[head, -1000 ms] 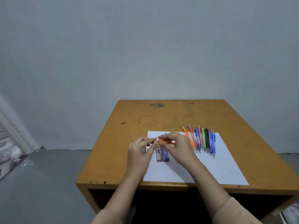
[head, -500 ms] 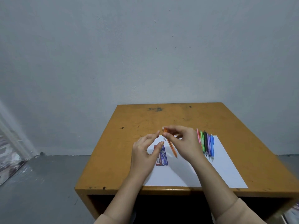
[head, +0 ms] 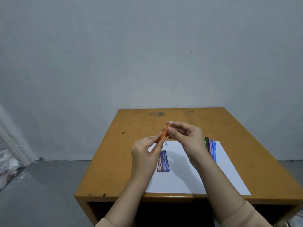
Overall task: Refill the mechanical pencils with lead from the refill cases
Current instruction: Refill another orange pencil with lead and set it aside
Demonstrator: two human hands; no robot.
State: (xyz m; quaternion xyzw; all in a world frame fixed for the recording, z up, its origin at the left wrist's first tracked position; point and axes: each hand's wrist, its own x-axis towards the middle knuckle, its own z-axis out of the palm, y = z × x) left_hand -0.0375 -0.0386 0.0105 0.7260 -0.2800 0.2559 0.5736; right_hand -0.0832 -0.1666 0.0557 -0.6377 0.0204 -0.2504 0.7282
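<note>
Standing against a bare grey wall (head: 147, 54) on a grey floor (head: 49, 185), the scuffed orange-brown wooden table (head: 114, 153) bears a white paper sheet (head: 188, 179). Above it, the left hand (head: 146, 153) and right hand (head: 186, 136) both pinch the slim orange mechanical pencil (head: 161, 139); the red and blue lead refill cases (head: 163, 161) lie on the sheet.

The person wears a top in pale beige, seen only at the lower edge; the left sleeve (head: 102, 224) shows as a narrow strip; the right sleeve (head: 246, 217) shows more, its hem curving across the arm; both forearms are uncovered down to the left grip (head: 144, 154) and right grip (head: 188, 138).
</note>
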